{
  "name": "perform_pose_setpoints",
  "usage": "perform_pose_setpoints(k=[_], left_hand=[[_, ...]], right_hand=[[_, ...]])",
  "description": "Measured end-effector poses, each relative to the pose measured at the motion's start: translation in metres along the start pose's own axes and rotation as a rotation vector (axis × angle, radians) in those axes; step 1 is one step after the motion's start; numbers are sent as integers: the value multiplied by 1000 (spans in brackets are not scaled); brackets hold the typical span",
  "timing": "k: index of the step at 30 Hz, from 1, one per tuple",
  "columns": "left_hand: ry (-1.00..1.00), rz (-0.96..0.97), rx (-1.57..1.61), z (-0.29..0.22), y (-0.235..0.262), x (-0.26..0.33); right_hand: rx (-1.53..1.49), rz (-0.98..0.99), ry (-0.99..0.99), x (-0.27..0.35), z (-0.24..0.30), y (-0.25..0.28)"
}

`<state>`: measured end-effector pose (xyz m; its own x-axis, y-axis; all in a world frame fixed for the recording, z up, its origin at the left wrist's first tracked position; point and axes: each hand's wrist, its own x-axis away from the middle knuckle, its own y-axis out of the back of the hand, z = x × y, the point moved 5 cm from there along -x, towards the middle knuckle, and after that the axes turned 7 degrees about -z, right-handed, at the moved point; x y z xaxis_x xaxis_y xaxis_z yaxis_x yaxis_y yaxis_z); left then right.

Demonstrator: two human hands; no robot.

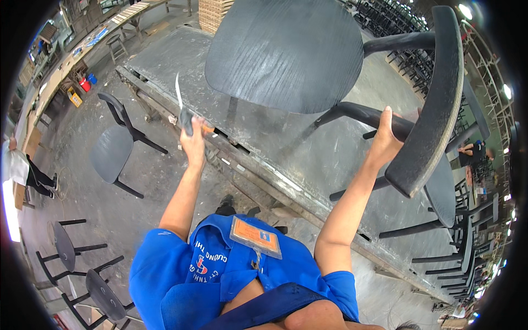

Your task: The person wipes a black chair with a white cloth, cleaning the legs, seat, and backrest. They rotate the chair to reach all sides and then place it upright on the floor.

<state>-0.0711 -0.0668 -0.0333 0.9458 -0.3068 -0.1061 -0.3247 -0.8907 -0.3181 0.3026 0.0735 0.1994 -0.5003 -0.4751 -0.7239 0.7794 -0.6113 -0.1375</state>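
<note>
Several dark chairs stand about a workshop floor seen from above, arranged here from the left edge to the right. At far left, a person in a white top stands on the concrete floor. Below, two black chairs rest near the lower left corner. Further in, a single dark chair stands apart on the floor, just beside the edge of a long grey workbench.

Left of centre, the left hand is raised over the bench edge, fingers closed around the handle of a narrow pale-bladed tool; the blade points upward and away from the wearer. Whether the tool is a knife or a scraper cannot be told. Below the hands, the wearer's blue shirt carries an orange badge on the chest.

At centre, the black wooden chair lies tipped on the workbench, its round seat facing the camera and its curved backrest to the right. The right hand is wrapped around one of this chair's dark rails, thumb upright, just beside the backrest, fully closed on it.

At right, beyond the bench, more black chairs are stacked in rows, and another person in dark blue stands among them.
</note>
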Motion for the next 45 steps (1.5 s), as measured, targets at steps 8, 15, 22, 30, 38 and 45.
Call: perform_pose_setpoints(k=[8,15,22,30,38,45], left_hand=[[515,-29,-213,239,20,-17],[416,-129,-290,318,2,-48],[270,-58,-752,333,-3,-61],[265,258,-773,319,15,-76],[-111,157,-905,282,31,-63],[-553,973,-370,146,-33,17]], right_hand=[[-76,-163,165,19,9,16],[-1,-87,2,43,-18,35],[-50,-103,-116,36,-21,23],[-87,-135,-147,32,-28,10],[-99,-187,-160,38,-25,21],[-77,-151,-236,35,-23,18]])
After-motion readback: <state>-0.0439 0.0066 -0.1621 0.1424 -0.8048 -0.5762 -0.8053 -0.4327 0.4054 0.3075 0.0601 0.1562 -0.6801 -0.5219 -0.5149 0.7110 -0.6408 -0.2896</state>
